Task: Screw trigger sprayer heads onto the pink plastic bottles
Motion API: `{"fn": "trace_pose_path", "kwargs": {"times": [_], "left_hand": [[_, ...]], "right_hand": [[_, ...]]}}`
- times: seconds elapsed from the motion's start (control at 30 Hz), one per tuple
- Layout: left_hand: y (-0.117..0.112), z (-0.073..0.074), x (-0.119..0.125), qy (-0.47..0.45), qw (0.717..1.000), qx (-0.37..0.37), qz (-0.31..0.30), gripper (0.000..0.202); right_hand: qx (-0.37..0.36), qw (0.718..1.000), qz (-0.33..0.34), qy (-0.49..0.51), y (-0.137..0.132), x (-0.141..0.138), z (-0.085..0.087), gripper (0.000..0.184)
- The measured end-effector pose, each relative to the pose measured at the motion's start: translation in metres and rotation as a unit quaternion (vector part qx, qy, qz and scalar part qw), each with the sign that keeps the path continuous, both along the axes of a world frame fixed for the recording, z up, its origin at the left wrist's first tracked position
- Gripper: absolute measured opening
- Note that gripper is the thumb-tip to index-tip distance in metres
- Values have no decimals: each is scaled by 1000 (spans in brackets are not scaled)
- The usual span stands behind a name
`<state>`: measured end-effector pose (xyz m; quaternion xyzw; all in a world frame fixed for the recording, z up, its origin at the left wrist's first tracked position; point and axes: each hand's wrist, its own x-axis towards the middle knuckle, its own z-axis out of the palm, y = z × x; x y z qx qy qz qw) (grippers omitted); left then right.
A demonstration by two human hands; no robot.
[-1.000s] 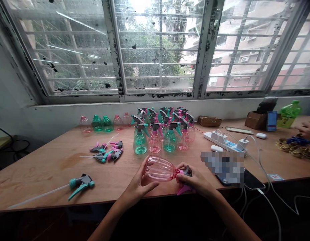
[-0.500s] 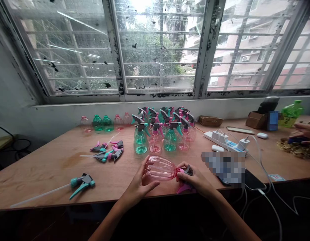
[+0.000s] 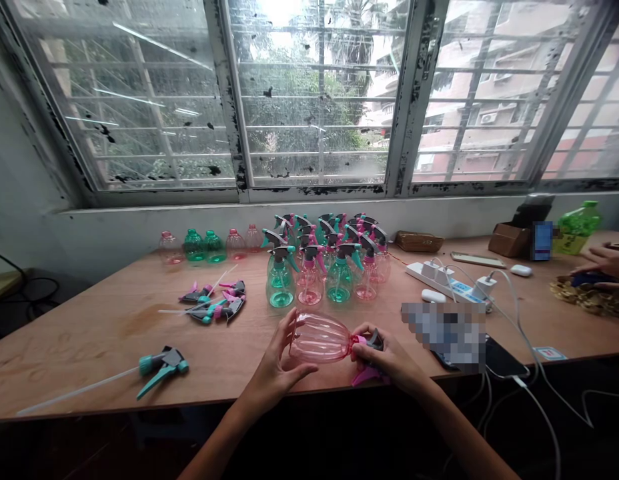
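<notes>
A clear pink spray bottle lies sideways in the air above the table's front edge. My left hand holds its base end, thumb below and fingers behind. Around the neck and the pink-and-grey trigger head at its right end, my right hand is closed. Just beyond stand several pink and green spray bottles with trigger heads on. To the left, a teal-and-grey trigger sprayer with a long tube lies by the front edge, and a small pile of trigger sprayers lies behind it.
Several bottles without heads line the back left by the wall. On the right are a white power strip with cables, a phone, a brown box and a green bottle. Another person's hand is at the far right.
Both hands keep their hold on the pink spray bottle, almost in place. The whole view has shifted very slightly. At the far right, the other person's hand has moved a little.
</notes>
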<state>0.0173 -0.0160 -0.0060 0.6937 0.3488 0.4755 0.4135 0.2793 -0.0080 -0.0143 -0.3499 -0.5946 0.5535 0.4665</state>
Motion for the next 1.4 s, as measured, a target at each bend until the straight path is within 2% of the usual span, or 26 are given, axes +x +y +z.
{"fn": "trace_pose_path", "kwargs": {"times": [0.27,0.47,0.73,0.97,1.13,1.4], "left_hand": [[-2,3,1,1,1000,-24,-10,104],[0,9,5,-43,996,-76,1,88],[3,8,4,-51,993,-89,51,82],[5,1,0,-47,995,-92,-16,101],[1,6,2,-49,994,-91,-49,101],[-1,3,1,-43,993,-102,-40,105]], "right_hand": [[-17,1000,3,-1,-2,0,3,47],[0,999,-4,-32,-4,1,5,44],[10,999,-10,-37,-2,0,5,45],[11,999,-13,-42,-3,3,4,43],[4,999,-21,-42,-3,2,5,46],[-7,999,-18,-32,-4,1,6,48]]}}
